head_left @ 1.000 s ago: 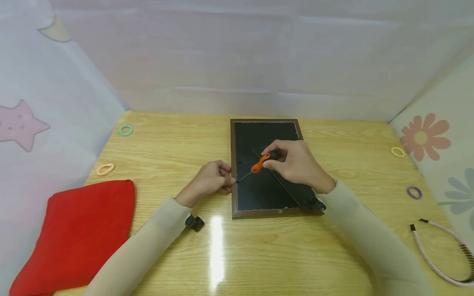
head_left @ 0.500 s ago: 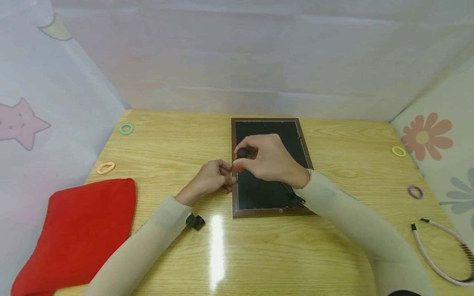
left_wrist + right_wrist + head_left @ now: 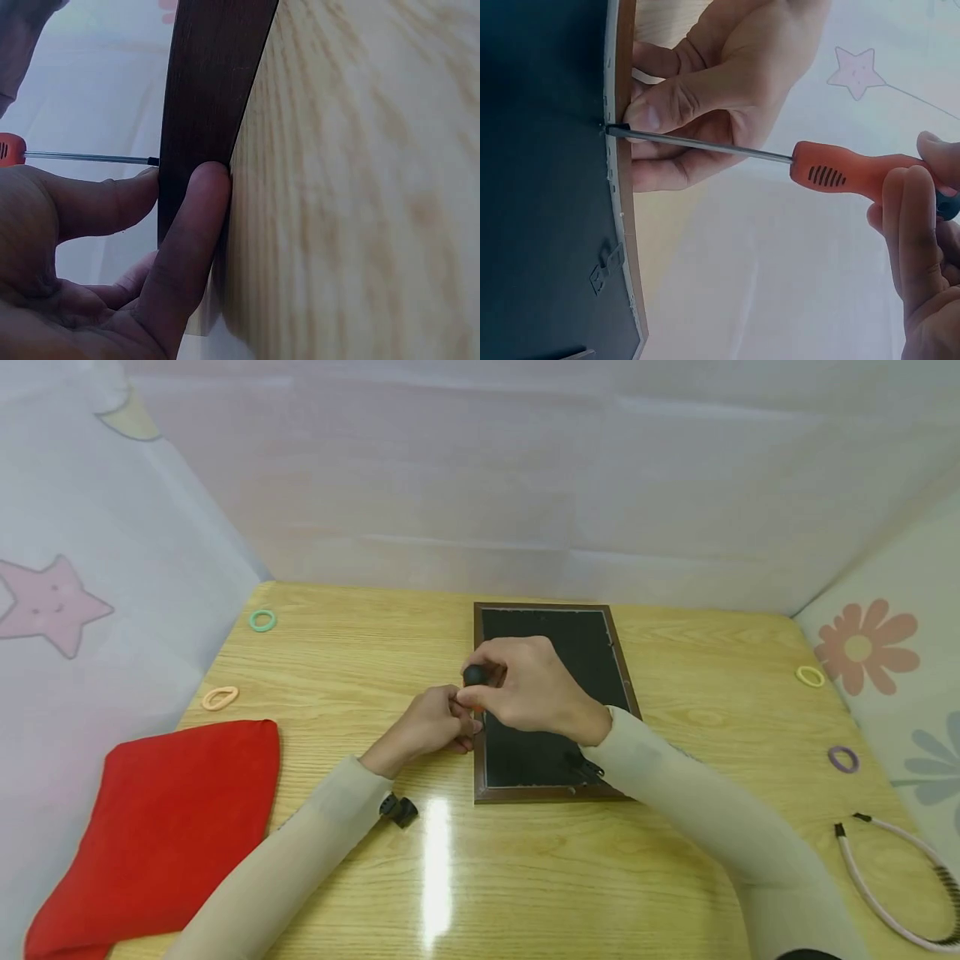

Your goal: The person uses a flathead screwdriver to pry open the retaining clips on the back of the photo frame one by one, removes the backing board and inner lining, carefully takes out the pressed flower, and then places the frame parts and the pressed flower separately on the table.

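Left hand (image 3: 427,725) pinches the brown wooden picture frame (image 3: 480,781) at nine o'clock, steadying it; right hand (image 3: 525,687) grips the orange-handled screwdriver (image 3: 840,174), tip prying the frame's inner edge.

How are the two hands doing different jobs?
The right hand grips the orange screwdriver by its handle; the left hand holds no tool and pinches the edge of the picture frame. The right is over the frame, the left beside it. Both wear beige sleeves.

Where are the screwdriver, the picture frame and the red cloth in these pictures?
screwdriver (image 3: 840,174): right wrist view, on the orange handle.
picture frame (image 3: 557,792): head view, on the brown near rail.
red cloth (image 3: 161,827): head view, on the middle of the cloth, at the table's left.
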`<state>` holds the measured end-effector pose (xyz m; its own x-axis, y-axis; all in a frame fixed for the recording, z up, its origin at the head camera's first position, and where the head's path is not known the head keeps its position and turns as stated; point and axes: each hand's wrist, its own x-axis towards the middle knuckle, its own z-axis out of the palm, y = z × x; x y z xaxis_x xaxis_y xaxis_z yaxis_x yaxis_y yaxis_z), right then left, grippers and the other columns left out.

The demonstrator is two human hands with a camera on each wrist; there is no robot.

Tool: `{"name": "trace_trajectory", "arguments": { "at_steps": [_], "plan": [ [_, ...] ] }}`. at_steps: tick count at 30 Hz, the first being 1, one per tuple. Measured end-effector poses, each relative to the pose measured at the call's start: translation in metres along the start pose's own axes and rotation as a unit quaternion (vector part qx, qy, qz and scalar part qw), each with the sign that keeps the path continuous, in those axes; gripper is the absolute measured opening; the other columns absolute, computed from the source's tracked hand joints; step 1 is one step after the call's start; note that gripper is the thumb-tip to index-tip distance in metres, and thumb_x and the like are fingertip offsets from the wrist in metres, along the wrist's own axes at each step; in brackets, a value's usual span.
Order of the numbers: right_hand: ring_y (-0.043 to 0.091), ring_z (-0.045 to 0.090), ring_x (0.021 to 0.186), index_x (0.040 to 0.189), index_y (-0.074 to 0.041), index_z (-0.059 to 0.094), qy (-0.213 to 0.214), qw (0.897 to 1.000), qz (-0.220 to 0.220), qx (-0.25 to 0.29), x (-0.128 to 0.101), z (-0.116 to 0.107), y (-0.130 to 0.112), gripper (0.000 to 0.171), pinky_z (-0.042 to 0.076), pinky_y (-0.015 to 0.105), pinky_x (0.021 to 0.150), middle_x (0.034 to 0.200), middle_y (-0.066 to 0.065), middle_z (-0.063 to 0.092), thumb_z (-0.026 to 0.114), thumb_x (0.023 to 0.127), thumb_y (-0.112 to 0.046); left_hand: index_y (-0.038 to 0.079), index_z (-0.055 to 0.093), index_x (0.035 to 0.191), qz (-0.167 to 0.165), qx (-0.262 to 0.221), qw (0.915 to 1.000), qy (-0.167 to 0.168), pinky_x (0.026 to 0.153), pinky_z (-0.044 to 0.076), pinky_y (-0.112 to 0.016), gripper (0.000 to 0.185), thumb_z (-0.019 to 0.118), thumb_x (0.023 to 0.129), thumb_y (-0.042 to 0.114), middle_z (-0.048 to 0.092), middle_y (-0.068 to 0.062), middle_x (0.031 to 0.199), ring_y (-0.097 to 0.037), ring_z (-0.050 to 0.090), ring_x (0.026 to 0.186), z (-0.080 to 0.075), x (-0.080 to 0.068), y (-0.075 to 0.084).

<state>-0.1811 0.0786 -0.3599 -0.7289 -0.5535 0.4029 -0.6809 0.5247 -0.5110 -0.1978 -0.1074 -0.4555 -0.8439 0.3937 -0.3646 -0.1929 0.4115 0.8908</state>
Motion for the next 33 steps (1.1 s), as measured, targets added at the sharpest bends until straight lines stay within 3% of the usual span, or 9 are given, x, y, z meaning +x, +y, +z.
{"name": "trace_trajectory", "arguments": {
  "at_steps": [11, 15, 20, 28, 33],
  "plan": [
    [0.000, 0.060, 0.062, 0.096, -0.011, 0.074, -0.004, 1.000, -0.019, 0.006, 0.005, 0.006, -0.006, 0.018, 0.053, 0.018, 0.057, 0.081, -0.003, 0.071, 0.082, 0.086, -0.024, 0.004, 0.059, 0.101, 0.023, 0.020, 0.9995, -0.001, 0.064, 0.064, -0.033, 0.011, 0.065, 0.093, 0.006, 0.068, -0.011, 0.077, -0.021, 0.072, 0.066, -0.003, -0.001, -0.002],
    [0.001, 0.062, 0.065, 0.099, -0.011, 0.075, 0.002, 1.000, -0.014, 0.006, 0.003, 0.003, -0.004, 0.020, 0.054, 0.017, 0.060, 0.083, -0.003, 0.072, 0.081, 0.086, -0.025, 0.003, 0.059, 0.105, 0.014, 0.016, 0.9998, 0.007, 0.065, 0.064, -0.034, 0.015, 0.067, 0.094, 0.007, 0.068, -0.011, 0.082, -0.021, 0.072, 0.067, -0.003, -0.001, -0.002],
    [0.000, 0.065, 0.066, 0.099, -0.011, 0.076, 0.015, 1.000, -0.004, 0.020, -0.005, -0.002, 0.004, 0.023, 0.056, 0.018, 0.061, 0.083, -0.004, 0.073, 0.084, 0.084, -0.026, 0.002, 0.057, 0.120, -0.007, -0.005, 0.9999, 0.011, 0.068, 0.065, -0.034, 0.029, 0.069, 0.094, 0.007, 0.068, -0.014, 0.097, -0.022, 0.073, 0.071, -0.002, -0.001, -0.002],
    [0.001, 0.067, 0.064, 0.103, -0.014, 0.076, 0.048, 0.998, 0.033, 0.035, -0.018, -0.012, 0.019, 0.021, 0.056, 0.022, 0.059, 0.081, -0.005, 0.074, 0.082, 0.086, -0.025, 0.001, 0.055, 0.128, -0.021, -0.013, 0.9996, 0.011, 0.068, 0.065, -0.034, 0.037, 0.067, 0.093, 0.007, 0.066, -0.015, 0.104, -0.023, 0.072, 0.074, 0.002, 0.000, 0.002],
    [0.004, 0.067, 0.060, 0.101, -0.013, 0.076, 0.071, 0.992, 0.082, 0.064, -0.029, -0.017, 0.030, 0.020, 0.056, 0.024, 0.054, 0.076, -0.002, 0.075, 0.083, 0.085, -0.023, 0.000, 0.055, 0.127, -0.021, -0.009, 0.9997, 0.012, 0.067, 0.065, -0.034, 0.039, 0.068, 0.091, 0.008, 0.066, -0.015, 0.103, -0.023, 0.073, 0.072, 0.003, 0.000, 0.005]
  ]
}}
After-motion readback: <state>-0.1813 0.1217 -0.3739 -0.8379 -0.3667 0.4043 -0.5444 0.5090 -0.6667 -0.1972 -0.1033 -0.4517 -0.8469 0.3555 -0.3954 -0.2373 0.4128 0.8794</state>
